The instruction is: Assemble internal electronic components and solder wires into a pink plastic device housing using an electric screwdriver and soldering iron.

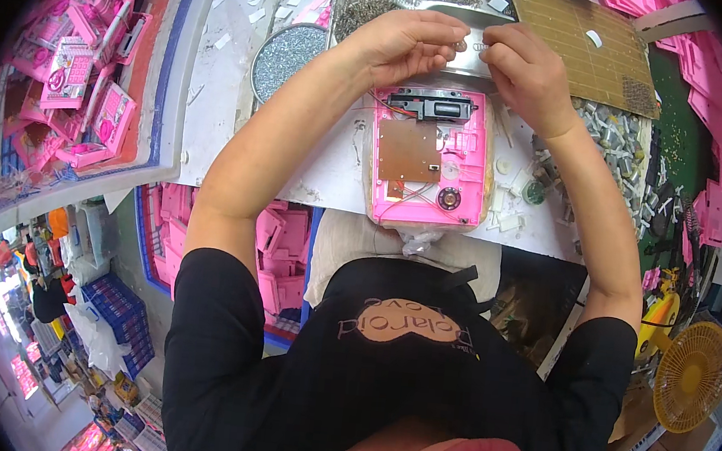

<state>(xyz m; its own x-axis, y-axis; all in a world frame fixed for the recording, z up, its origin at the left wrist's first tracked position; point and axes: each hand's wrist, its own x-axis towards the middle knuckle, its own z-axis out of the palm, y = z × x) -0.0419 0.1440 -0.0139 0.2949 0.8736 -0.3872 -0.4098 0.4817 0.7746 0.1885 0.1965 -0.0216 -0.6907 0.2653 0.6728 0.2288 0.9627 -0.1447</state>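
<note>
My left hand [413, 46] is closed, its thumb and fingertips pinched around a small metallic piece [461, 46] too small to name. My right hand [529, 75] faces it with curled, closed fingers; whatever they hold is hidden. Both hands are over a shiny metal tray [498, 18]. Just below them, on the table, lies an opened pink plastic toy housing [473, 167]. Inside it are a brown circuit board [407, 152], a black mechanism [438, 107] at the top, a small round speaker [449, 199] and thin red and black wires.
A round tin of small silvery parts [288, 62] stands left of the housing. Small loose parts [604, 140] are heaped at the right, beside a brown board [583, 38]. A crate of pink toys [75, 85] is at far left, a yellow fan [691, 376] at lower right.
</note>
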